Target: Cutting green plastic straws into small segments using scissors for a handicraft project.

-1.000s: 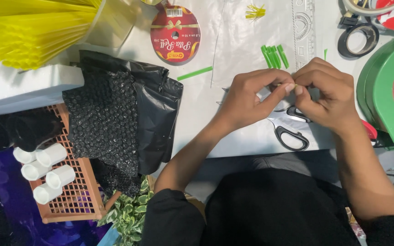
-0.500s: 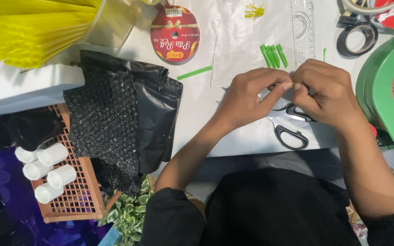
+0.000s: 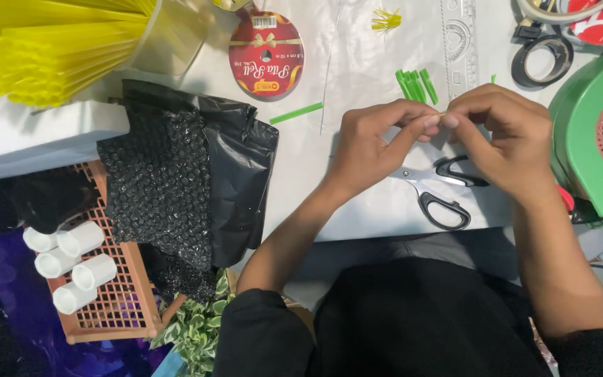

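My left hand [image 3: 371, 143] and my right hand [image 3: 507, 136] meet fingertip to fingertip above the white table [image 3: 357, 216]. Between them they pinch a tiny yellowish piece [image 3: 442, 116], mostly hidden by the fingers. Black-handled scissors [image 3: 437, 188] lie on the table just below the hands. Several short green straw pieces [image 3: 417, 85] lie just beyond the fingertips, and one longer green piece [image 3: 297, 112] lies to the left.
A bundle of yellow straws [image 3: 43, 49] lies at the far left. A red ribbon spool [image 3: 266, 54], a black plastic bag [image 3: 197, 174], a clear ruler [image 3: 458, 42], black tape rolls [image 3: 542, 59], a green round device [image 3: 594, 132] and an orange basket [image 3: 116, 300] of white tubes surround the hands.
Both hands have risen slightly away from me, off the scissors, which now show more fully. The fingertips stay pinched together.
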